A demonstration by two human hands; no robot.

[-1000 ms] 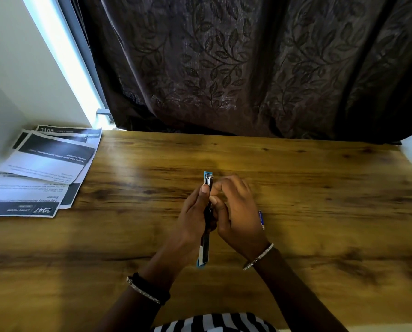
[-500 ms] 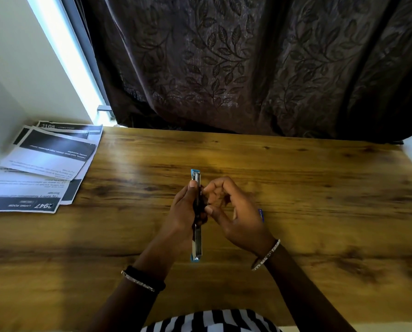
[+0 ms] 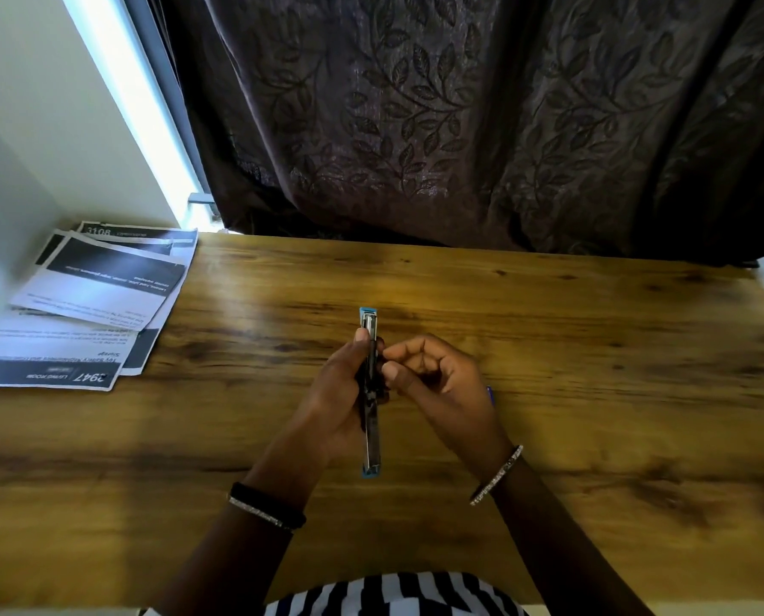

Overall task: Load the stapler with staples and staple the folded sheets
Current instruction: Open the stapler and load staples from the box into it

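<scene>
A slim blue stapler [image 3: 370, 437] lies opened out flat above the middle of the wooden table [image 3: 593, 349], its metal channel facing up. My left hand [image 3: 335, 397] grips it from the left, thumb pressed near its far end. My right hand [image 3: 442, 384] sits right beside it, fingers curled with thumb and forefinger pinched at the channel; whether staples are between them is too small to tell. The printed sheets [image 3: 91, 304] lie in a loose pile at the table's far left.
A dark leaf-patterned curtain [image 3: 482, 126] hangs behind the table's far edge. A small blue object [image 3: 489, 393] peeks out from behind my right hand. A white wall stands at the left.
The stapler and my left hand have shifted slightly left. My right hand has drawn back from over the stapler to its right side, fingers curled.
</scene>
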